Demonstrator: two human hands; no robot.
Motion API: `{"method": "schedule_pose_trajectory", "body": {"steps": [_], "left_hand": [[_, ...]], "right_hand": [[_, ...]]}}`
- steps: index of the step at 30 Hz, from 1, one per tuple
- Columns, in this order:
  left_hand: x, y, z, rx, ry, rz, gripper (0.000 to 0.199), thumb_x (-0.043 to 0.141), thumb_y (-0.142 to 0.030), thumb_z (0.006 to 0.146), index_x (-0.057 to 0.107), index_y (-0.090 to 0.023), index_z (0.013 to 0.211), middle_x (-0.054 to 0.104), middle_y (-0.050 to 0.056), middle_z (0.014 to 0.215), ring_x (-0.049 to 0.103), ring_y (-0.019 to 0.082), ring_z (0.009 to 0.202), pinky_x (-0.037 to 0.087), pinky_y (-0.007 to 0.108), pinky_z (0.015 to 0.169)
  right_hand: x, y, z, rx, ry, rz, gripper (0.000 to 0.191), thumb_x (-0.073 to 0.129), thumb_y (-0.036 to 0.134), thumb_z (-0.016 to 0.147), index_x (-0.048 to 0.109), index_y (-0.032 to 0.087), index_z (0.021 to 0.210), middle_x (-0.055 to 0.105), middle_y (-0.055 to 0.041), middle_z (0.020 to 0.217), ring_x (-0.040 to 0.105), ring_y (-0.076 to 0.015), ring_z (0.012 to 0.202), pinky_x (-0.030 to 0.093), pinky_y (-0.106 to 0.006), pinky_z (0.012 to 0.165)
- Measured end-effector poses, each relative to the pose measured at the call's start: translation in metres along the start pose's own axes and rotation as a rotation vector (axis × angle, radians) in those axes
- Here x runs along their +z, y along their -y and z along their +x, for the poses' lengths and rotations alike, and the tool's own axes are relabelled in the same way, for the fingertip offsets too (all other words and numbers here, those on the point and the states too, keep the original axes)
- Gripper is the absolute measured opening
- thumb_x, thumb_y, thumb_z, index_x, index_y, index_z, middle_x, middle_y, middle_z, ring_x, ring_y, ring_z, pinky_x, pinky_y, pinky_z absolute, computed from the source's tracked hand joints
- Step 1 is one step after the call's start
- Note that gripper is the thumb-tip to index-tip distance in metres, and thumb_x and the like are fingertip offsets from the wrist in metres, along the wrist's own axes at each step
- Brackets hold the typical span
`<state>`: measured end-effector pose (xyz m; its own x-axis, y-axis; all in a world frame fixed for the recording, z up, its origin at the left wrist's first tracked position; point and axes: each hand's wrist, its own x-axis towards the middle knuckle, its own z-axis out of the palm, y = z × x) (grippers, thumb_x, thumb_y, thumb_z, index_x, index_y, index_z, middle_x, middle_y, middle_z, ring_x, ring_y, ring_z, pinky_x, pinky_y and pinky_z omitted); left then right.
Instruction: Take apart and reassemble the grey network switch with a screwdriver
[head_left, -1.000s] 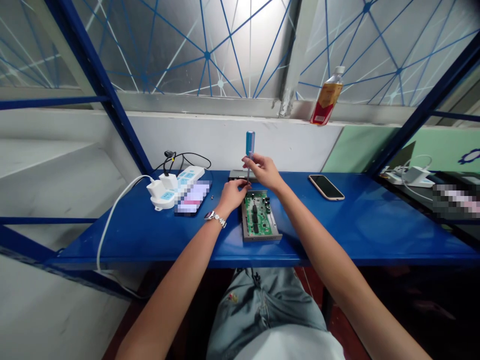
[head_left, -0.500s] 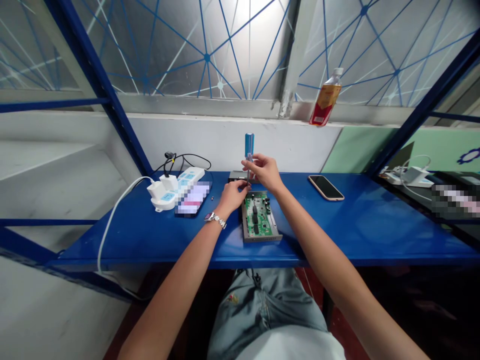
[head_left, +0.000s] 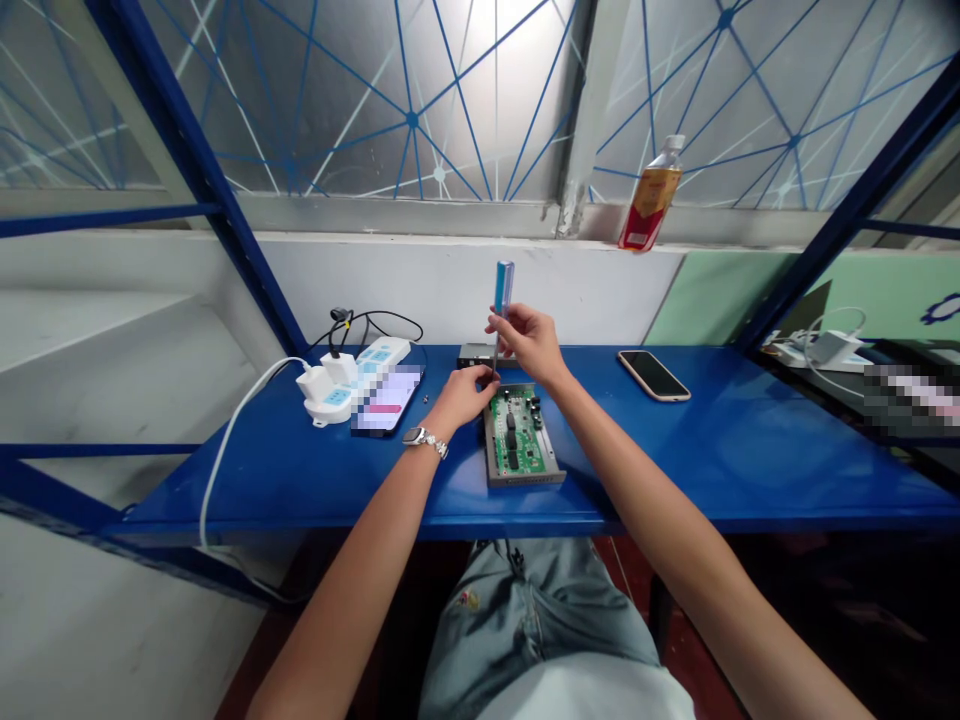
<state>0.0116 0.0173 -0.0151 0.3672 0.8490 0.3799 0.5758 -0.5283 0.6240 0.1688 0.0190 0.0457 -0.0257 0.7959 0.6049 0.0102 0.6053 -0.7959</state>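
My right hand [head_left: 531, 338] is closed around a screwdriver [head_left: 503, 288] with a blue, partly clear handle, held nearly upright. Its shaft points down to the far left corner of a green circuit board [head_left: 517, 430] in a shallow metal case [head_left: 526, 480]. At that corner the fingers of my left hand [head_left: 466, 392] are pinched by the screwdriver's tip; what they hold, if anything, is too small to make out. Behind the board lies a grey and black metal part [head_left: 472, 354], partly covered by my hands. Left of my left hand, tiny screws [head_left: 426, 399] lie on the table.
On the blue table [head_left: 720, 460] a white power strip [head_left: 375, 352] with plugs and cables stands left, beside a lit phone [head_left: 390, 400]. A dark phone [head_left: 652, 375] lies right. A drink bottle [head_left: 651, 205] stands on the ledge. Dark equipment [head_left: 911, 400] sits far right.
The screwdriver's handle has tipped slightly to the right, and its shaft now slants a little. Both hands have stayed almost in place at the board's far left corner.
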Motion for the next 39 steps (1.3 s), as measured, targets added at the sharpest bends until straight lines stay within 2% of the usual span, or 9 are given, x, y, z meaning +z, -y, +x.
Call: {"method": "schedule_pose_trajectory", "body": {"steps": [4,8,12,18,22,28,31,35,39], "left_hand": [[-0.010,-0.004,-0.004,0.014,0.063,0.054,0.025,0.055,-0.019,0.093,0.076,-0.020,0.106,0.080,0.007,0.106,0.074,0.023,0.100,0.055,0.033,0.093],[-0.027,-0.009,-0.020,0.146,0.156,0.211,0.048,0.044,-0.002,0.087,0.072,-0.021,0.121,0.074,0.007,0.125,0.068,0.021,0.118,0.049,0.034,0.105],[-0.045,-0.021,-0.036,0.348,0.351,0.421,0.039,0.066,-0.012,0.082,0.071,-0.024,0.119,0.068,0.006,0.137,0.058,0.025,0.133,0.043,0.037,0.110],[-0.049,-0.058,-0.032,0.451,0.551,0.599,0.016,0.080,-0.033,0.080,0.076,-0.024,0.093,0.078,0.006,0.102,0.070,0.026,0.105,0.043,0.036,0.097],[-0.015,-0.081,-0.034,0.465,0.482,0.545,0.032,0.080,-0.051,0.078,0.070,-0.022,0.068,0.073,0.010,0.077,0.071,0.029,0.086,0.047,0.037,0.086],[0.034,-0.096,-0.024,0.240,0.295,0.492,0.028,0.067,-0.036,0.091,0.070,-0.018,0.070,0.069,0.015,0.069,0.073,0.030,0.080,0.052,0.035,0.075],[0.030,-0.084,-0.007,0.211,0.264,0.446,0.035,0.050,-0.033,0.101,0.073,-0.018,0.080,0.071,0.016,0.077,0.072,0.028,0.081,0.053,0.035,0.076],[0.015,-0.052,0.013,0.223,0.179,0.359,0.021,0.064,-0.029,0.093,0.075,-0.020,0.108,0.072,0.013,0.112,0.069,0.027,0.099,0.053,0.034,0.083],[0.014,-0.029,0.021,0.156,0.244,0.257,0.023,0.064,-0.037,0.093,0.079,-0.020,0.088,0.076,0.008,0.089,0.070,0.022,0.083,0.052,0.030,0.075]], "right_hand": [[-0.016,0.014,0.002,-0.004,-0.085,0.093,0.038,0.077,0.052,0.082,0.071,0.019,0.099,0.073,-0.0016,0.076,0.057,-0.0082,0.050,0.046,-0.022,0.044],[-0.057,0.017,-0.010,0.089,-0.241,0.183,0.040,0.082,0.052,0.075,0.070,0.019,0.095,0.072,-0.0006,0.074,0.057,-0.0082,0.048,0.046,-0.021,0.042],[-0.095,0.007,-0.023,0.241,-0.348,0.290,0.040,0.085,0.047,0.070,0.069,0.017,0.090,0.071,-0.0010,0.071,0.055,-0.0076,0.046,0.046,-0.021,0.042],[-0.099,0.001,-0.024,0.316,-0.385,0.386,0.037,0.082,0.042,0.069,0.069,0.016,0.091,0.071,-0.0008,0.073,0.056,-0.0082,0.048,0.046,-0.021,0.042],[-0.096,0.004,-0.023,0.306,-0.446,0.381,0.032,0.079,0.041,0.071,0.068,0.017,0.089,0.069,-0.0001,0.071,0.053,-0.0077,0.046,0.044,-0.020,0.041],[-0.116,-0.002,-0.023,0.229,-0.641,0.365,0.027,0.076,0.039,0.073,0.064,0.020,0.087,0.067,0.0020,0.067,0.051,-0.0068,0.043,0.042,-0.019,0.039],[-0.122,-0.004,-0.023,0.159,-0.728,0.352,0.027,0.074,0.041,0.076,0.061,0.020,0.088,0.068,0.0023,0.068,0.053,-0.0067,0.044,0.043,-0.018,0.040],[-0.115,-0.003,-0.023,0.050,-0.753,0.306,0.036,0.071,0.053,0.083,0.054,0.023,0.093,0.071,0.0017,0.071,0.060,-0.0090,0.048,0.045,-0.018,0.042],[-0.095,-0.002,-0.027,0.007,-0.679,0.224,0.045,0.062,0.066,0.088,0.045,0.026,0.096,0.071,0.0023,0.067,0.062,-0.0113,0.046,0.048,-0.020,0.043]]}}
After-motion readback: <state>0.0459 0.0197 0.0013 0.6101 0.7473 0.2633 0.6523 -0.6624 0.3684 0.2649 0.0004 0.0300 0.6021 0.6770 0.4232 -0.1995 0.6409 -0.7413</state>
